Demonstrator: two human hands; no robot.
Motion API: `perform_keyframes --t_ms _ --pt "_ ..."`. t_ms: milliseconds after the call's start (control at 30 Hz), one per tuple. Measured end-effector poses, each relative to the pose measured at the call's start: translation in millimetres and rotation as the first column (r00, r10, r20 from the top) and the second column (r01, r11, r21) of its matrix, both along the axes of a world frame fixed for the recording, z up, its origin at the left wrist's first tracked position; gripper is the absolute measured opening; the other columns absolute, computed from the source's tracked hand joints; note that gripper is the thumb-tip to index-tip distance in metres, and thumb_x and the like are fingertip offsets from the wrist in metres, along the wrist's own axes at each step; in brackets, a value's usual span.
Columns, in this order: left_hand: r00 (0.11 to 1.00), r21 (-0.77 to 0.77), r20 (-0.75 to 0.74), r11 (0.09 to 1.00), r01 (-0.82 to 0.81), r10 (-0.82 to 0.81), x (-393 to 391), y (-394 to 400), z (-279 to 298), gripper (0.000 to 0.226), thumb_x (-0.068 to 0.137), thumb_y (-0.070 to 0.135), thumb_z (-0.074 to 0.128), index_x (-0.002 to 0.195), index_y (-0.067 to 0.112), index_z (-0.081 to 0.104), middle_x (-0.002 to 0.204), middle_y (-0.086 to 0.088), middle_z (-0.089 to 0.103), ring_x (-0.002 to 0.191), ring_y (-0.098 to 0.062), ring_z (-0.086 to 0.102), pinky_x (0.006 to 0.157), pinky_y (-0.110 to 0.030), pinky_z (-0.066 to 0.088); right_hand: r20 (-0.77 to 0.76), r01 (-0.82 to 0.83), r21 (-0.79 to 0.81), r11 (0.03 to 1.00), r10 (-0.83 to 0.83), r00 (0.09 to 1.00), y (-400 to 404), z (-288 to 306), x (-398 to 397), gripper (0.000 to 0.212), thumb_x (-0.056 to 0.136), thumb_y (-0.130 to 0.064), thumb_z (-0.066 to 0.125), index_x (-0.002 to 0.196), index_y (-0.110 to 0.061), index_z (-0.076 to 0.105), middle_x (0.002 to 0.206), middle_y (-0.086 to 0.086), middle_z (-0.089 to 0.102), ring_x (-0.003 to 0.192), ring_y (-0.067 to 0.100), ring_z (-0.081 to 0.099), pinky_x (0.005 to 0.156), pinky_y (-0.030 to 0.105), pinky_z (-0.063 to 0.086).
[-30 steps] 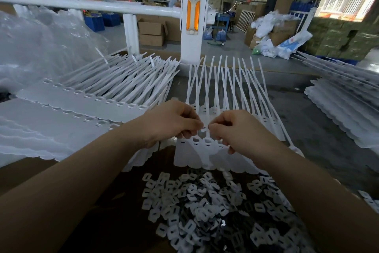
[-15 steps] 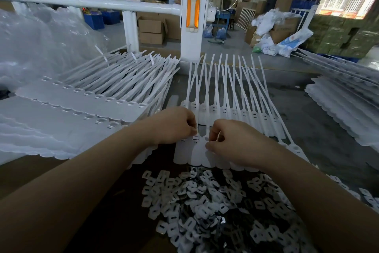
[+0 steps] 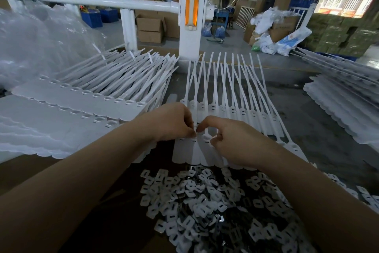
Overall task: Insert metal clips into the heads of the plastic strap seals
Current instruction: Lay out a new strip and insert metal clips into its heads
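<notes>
While both hands, L (image 3: 174, 123) & R (image 3: 229, 142), pinch at strap seals (image 3: 225, 109) on the dark bench (image 3: 297, 121), clips (image 3: 205, 207) lie just below them, warehouse floor (image 3: 235, 47) beyond.

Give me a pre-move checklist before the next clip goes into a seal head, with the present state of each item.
1. Clip supply within reach: ok, pile of metal clips lies just below the hands.
2. Seal row laid out: ok, strap seals lie side by side, heads toward the person.
3. Left hand steadying the head: ok, fingertips pinch at the seal.
4. Right hand on the same head: ok, forefinger meets the left fingertips.
5. Current clip fully seated: cannot tell, fingers hide it.
</notes>
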State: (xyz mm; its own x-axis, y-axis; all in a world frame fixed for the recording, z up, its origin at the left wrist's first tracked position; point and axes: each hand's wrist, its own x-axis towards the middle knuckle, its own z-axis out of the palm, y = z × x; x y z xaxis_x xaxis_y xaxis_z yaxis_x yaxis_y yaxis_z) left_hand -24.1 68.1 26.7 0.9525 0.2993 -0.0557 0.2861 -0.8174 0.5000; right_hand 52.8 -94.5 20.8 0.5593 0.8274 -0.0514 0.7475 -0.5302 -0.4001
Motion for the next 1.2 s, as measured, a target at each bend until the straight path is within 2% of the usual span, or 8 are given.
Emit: perform_keyframes --t_ms 167,233,333,533,633,800,1067,1200 --pt "0.991 0.123 0.076 0.987 0.1 -0.11 -10.5 -1.7 3.5 0.007 0.086 0.028 0.072 0.087 0.035 0.071 0.08 0.018 0.066 0.073 0.005 0.061 0.061 -0.006 0.047 -0.008 0.039 -0.011 0.999 -0.039 0.999 2.0 -3.4 4.6 0.037 0.095 -0.017 0.049 0.124 -0.04 0.051 0.083 -0.017 0.045 0.062 0.001 0.049 0.048 0.018 0.034" --pt "0.983 0.22 0.046 0.962 0.165 -0.179 -14.3 -2.7 7.3 0.016 0.09 0.023 0.066 0.099 0.034 0.074 0.096 0.015 0.07 0.085 0.0 0.063 0.081 -0.02 0.054 -0.035 0.051 -0.002 0.999 -0.051 0.998 1.9 -3.5 6.4 0.034 0.096 -0.019 0.049 0.122 -0.041 0.051 0.083 -0.019 0.044 0.064 0.003 0.055 0.049 0.019 0.039" --pt "0.961 0.415 -0.068 0.869 0.271 -0.267 -18.1 -7.9 12.8 0.027 0.096 0.02 0.054 0.115 0.03 0.071 0.113 0.011 0.066 0.1 -0.009 0.061 0.091 -0.031 0.051 -0.036 0.042 -0.003 0.999 -0.042 0.998 1.0 -2.6 6.3 0.032 0.095 -0.02 0.049 0.119 -0.04 0.051 0.084 -0.018 0.047 0.063 0.007 0.06 0.05 0.023 0.045" --pt "0.919 0.616 -0.283 0.682 0.394 -0.275 -13.1 -26.2 10.1 0.023 0.092 0.018 0.052 0.112 0.017 0.063 0.094 0.003 0.051 0.072 -0.012 0.049 0.062 -0.027 0.04 -0.074 0.035 0.001 0.999 -0.035 0.997 -0.2 1.7 3.7 0.03 0.094 -0.019 0.052 0.116 -0.039 0.054 0.087 -0.012 0.054 0.065 0.012 0.061 0.053 0.027 0.049" --pt "0.943 0.575 -0.207 0.747 0.334 -0.262 -12.9 -27.4 9.8 0.015 0.088 0.019 0.052 0.097 0.016 0.065 0.088 0.002 0.054 0.072 -0.013 0.051 0.064 -0.03 0.044 -0.088 0.002 0.028 1.0 0.0 0.996 -0.6 6.4 4.4 0.018 0.09 -0.022 0.06 0.104 -0.034 0.059 0.081 -0.013 0.054 0.065 0.005 0.056 0.053 0.022 0.045" --pt "0.991 0.284 0.069 0.955 0.088 -0.112 -17.9 -14.7 4.9 0.025 0.086 0.014 0.055 0.094 0.028 0.075 0.092 0.011 0.065 0.078 -0.005 0.058 0.069 -0.02 0.046 -0.213 -0.131 0.065 0.989 0.143 0.967 -7.7 20.2 4.4 0.014 0.08 -0.016 0.075 0.079 -0.029 0.071 0.077 -0.002 0.064 0.062 0.004 0.056 0.06 0.025 0.049" --pt "0.976 0.099 0.216 0.995 0.006 -0.027 -17.8 -9.4 -9.7 0.022 0.083 0.01 0.059 0.079 0.029 0.07 0.067 0.018 0.056 0.054 0.014 0.051 0.044 -0.005 0.034 -0.195 -0.394 -0.059 0.917 0.377 0.905 -2.8 21.2 -16.4 0.012 0.079 -0.033 0.078 0.09 -0.035 0.072 0.082 -0.02 0.066 0.071 -0.009 0.059 0.059 0.005 0.044" --pt "0.975 0.067 0.224 0.998 0.001 -0.016 -17.0 -8.8 -11.1 0.025 0.084 0.01 0.059 0.079 0.031 0.071 0.066 0.015 0.059 0.049 0.004 0.052 0.042 -0.01 0.036 -0.193 -0.409 -0.11 0.906 0.384 0.903 -4.4 22.6 -17.5 0.029 0.075 -0.045 0.079 0.1 -0.039 0.067 0.085 -0.018 0.065 0.076 -0.006 0.06 0.06 0.01 0.048"
